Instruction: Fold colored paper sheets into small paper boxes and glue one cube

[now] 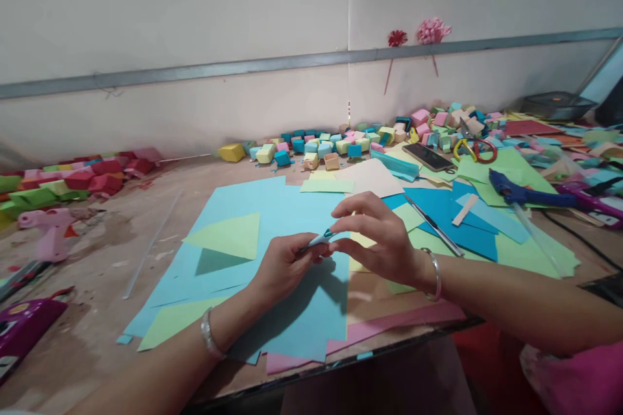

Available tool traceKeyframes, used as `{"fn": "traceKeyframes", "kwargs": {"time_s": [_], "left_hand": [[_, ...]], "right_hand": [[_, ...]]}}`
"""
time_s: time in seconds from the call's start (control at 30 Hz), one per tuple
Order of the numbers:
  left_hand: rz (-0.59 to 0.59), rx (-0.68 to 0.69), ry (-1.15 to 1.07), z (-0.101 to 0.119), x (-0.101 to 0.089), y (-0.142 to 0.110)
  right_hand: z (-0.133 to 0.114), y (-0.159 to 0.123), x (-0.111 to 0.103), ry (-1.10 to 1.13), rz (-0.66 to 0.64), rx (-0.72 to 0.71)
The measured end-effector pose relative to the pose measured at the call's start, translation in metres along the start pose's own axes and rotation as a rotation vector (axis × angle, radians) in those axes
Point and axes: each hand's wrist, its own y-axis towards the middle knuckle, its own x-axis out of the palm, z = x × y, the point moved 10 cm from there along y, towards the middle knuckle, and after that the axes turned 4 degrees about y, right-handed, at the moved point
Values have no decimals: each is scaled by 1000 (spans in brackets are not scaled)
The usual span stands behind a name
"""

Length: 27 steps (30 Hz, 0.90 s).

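Above the sheets, my left hand (287, 266) pinches a small folded piece of light blue paper (316, 241) between thumb and fingers. My right hand (377, 233) comes in from the right, its thumb and a curved finger at the paper's upper end; another finger is raised apart. Part of the piece is hidden by the fingers. Under both hands lie large light blue paper sheets (311, 311). A light green paper piece (228, 237) stands partly lifted off the blue sheet, left of my left hand.
Small coloured paper boxes (321, 142) line the wall, with red and green ones (97, 175) at left. A pink glue gun (46, 230), a blue glue gun (530, 191), scissors (474, 148), a phone (428, 157) and a craft knife (433, 225) lie around the paper.
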Motion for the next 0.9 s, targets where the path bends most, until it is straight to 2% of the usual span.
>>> {"fn": "traceKeyframes", "kwargs": {"time_s": [0.27,0.37,0.6,0.73,0.8,0.9], "left_hand": [[-18,73,141,0,2,-3],[16,64,191,-2,-1,-3],[1,133,321,9,1,-4],[-33,153,288,15,4,-5],[-69,111,209,14,6,-6],[-164,-74,-21,4,14,-7]], "right_hand": [[0,2,8,13,-64,24],[-2,2,11,33,-98,10],[1,-1,8,10,-58,38],[2,1,4,48,-35,70],[9,2,1,112,-20,143],[24,0,-4,240,31,287]]}}
